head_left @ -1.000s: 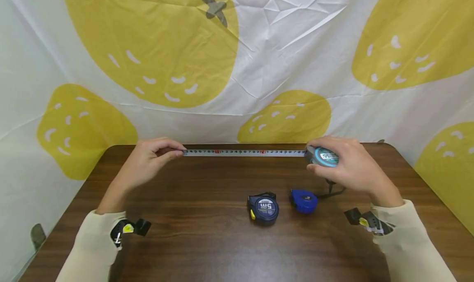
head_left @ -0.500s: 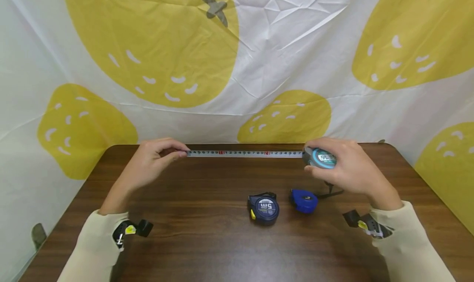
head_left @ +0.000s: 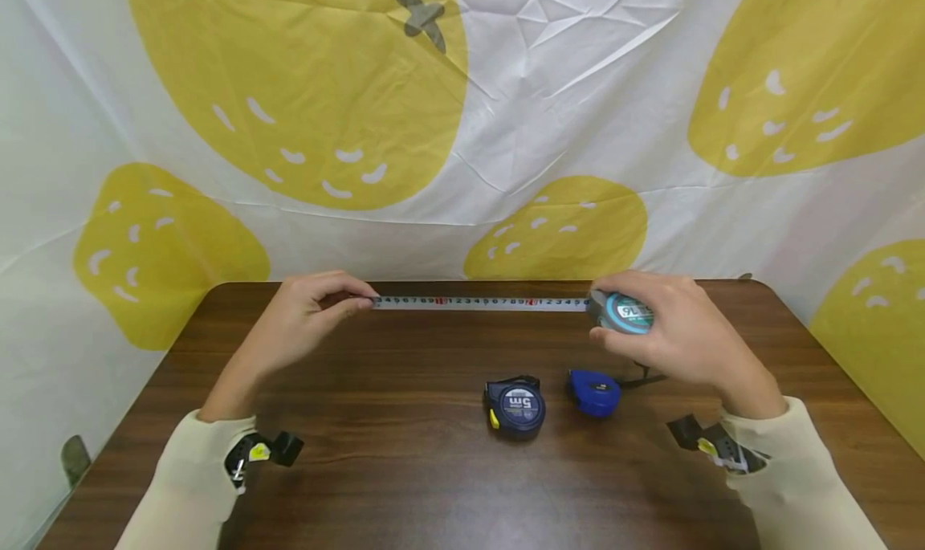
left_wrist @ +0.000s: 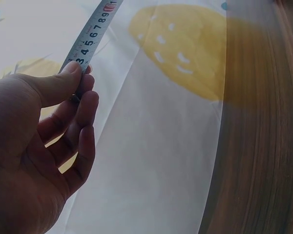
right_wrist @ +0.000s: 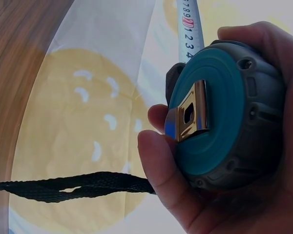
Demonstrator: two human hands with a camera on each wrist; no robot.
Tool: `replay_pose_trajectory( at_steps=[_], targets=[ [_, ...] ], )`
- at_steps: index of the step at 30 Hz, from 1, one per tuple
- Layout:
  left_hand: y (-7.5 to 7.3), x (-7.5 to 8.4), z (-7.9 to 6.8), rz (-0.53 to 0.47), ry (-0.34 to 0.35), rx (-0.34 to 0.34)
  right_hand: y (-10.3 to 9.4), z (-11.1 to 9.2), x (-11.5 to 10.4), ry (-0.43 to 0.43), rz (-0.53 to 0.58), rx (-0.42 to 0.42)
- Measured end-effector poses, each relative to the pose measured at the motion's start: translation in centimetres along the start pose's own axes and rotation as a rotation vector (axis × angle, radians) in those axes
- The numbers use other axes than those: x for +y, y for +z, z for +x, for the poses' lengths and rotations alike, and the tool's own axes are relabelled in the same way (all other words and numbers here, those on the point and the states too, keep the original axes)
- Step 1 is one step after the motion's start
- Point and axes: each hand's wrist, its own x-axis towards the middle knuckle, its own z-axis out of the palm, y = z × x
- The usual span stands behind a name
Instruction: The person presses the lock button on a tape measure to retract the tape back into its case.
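Note:
My right hand [head_left: 675, 321] grips a grey and teal tape measure [right_wrist: 217, 112], its metal belt clip facing the right wrist camera. From the case a white blade [head_left: 484, 303] with black and red numbers stretches level across to my left hand [head_left: 307, 313]. Thumb and forefinger of that hand pinch the blade close to its end, near the 3 in the left wrist view; the very tip is hidden by the fingers [left_wrist: 71, 78]. A black wrist strap [right_wrist: 88, 185] hangs from the case.
Below the blade, a dark blue 5 m tape measure [head_left: 515, 407] and a bright blue tape measure [head_left: 594, 393] lie on the brown wooden table [head_left: 361, 470]. Behind the table's far edge hangs a white cloth [head_left: 405, 245] with yellow fruit prints.
The hands have drawn slightly closer: the left has shifted right, the right a little left. Less blade shows between them, with fewer numbers outside the case.

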Motion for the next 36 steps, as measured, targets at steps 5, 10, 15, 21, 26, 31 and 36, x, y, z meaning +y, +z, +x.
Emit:
replay_pose_trajectory(
  at_steps=[5,10,15,21,26,31,36],
  targets=[
    [0.2,0.2,0.0,0.001,0.012,0.001,0.1,0.0,-0.2,-0.015,0.002,0.004],
    [0.3,0.3,0.0,0.000,0.020,0.002,0.2,0.0,-0.4,-0.024,-0.006,0.005],
    [0.5,0.5,0.0,-0.008,0.032,0.003,0.3,0.0,-0.6,-0.020,-0.015,-0.003],
    [0.6,0.8,0.0,-0.030,0.042,-0.004,0.3,0.0,-0.9,-0.024,-0.026,0.002],
    [0.8,1.0,0.0,-0.037,0.052,-0.009,0.4,0.0,-1.1,-0.030,-0.019,0.011],
    [0.9,1.2,0.0,-0.040,0.061,-0.012,0.7,0.0,-1.3,-0.036,-0.008,0.022],
    [1.1,1.3,0.0,-0.048,0.072,-0.014,0.8,0.0,-1.5,-0.029,0.001,0.015]
  ],
)
